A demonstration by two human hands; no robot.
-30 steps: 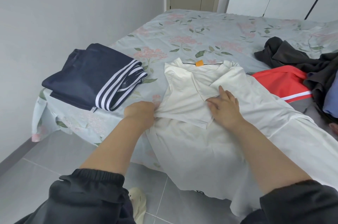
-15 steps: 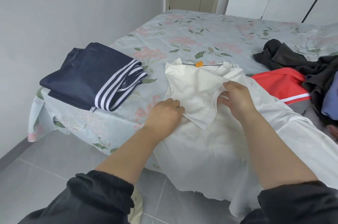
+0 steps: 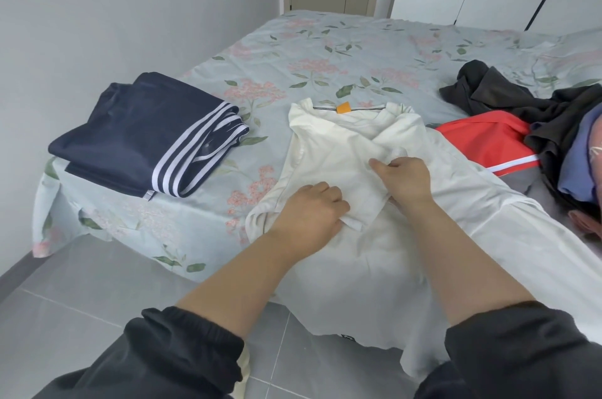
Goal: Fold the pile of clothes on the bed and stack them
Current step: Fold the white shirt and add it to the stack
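Orange collar tag point(image 3: 342, 108) on white shirt point(image 3: 329, 154), black hem label point(image 3: 348, 336) unreadable

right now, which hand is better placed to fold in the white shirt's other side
Probably right: the right hand is nearer the unfolded side of the white shirt, by the red garment, while the left hand holds the folded-in sleeve in place.

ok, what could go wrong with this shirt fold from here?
The shirt hangs off the bed; its weight may drag the fold askew. The left hand and right hand grip only the folded sleeve, so it may spring open on release. The shirt lies against the red garment, which could snag.
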